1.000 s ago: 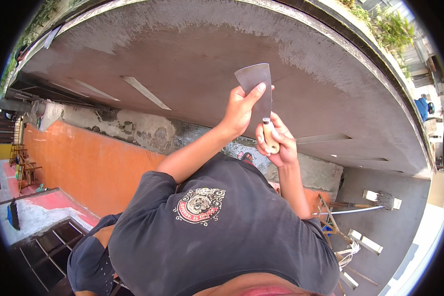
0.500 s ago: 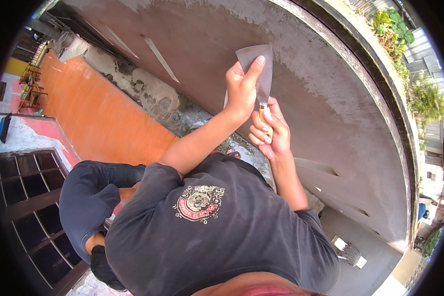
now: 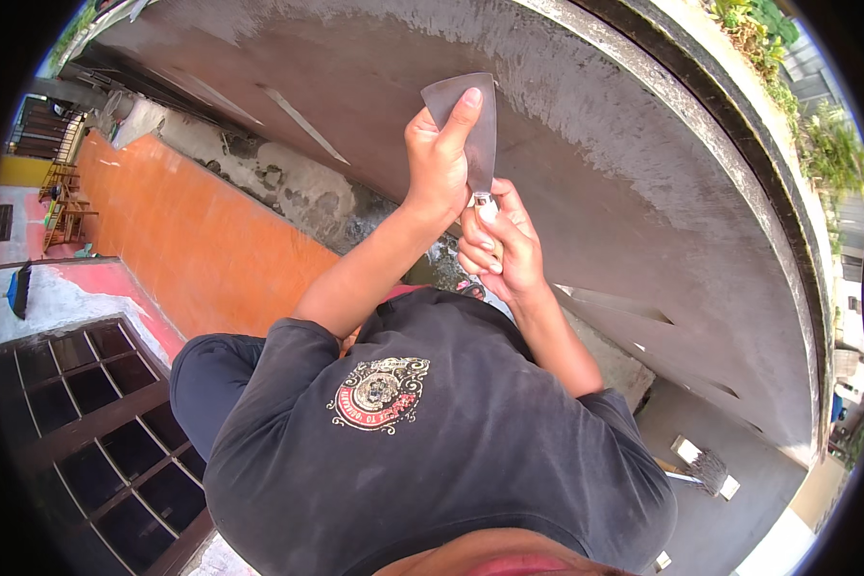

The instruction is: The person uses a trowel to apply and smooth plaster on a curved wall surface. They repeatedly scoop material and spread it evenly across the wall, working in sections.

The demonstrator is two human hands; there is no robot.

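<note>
A putty knife [image 3: 483, 139] with a broad grey metal blade and a light handle is held up in front of the wall, blade upward. My right hand [image 3: 511, 248] is wrapped round its handle, just below the metal collar. My left hand [image 3: 436, 171] pinches the blade, its thumb lying flat on the near face; the fingers behind the blade are hidden. Behind both hands rises a grey plastered wall [image 3: 605, 202], with a rougher, paler band near its top edge.
A person's dark-trousered leg [image 3: 206, 389] is close at my left. Beyond lies an orange floor [image 3: 202, 226], with a barred dark window [image 3: 115, 432] at lower left. A brush [image 3: 708, 470] is at lower right. Plants [image 3: 830, 149] grow past the wall's top.
Both hands and the putty knife have shifted slightly left and up in view, with the grip unchanged. The other person is now mostly hidden behind my body.
</note>
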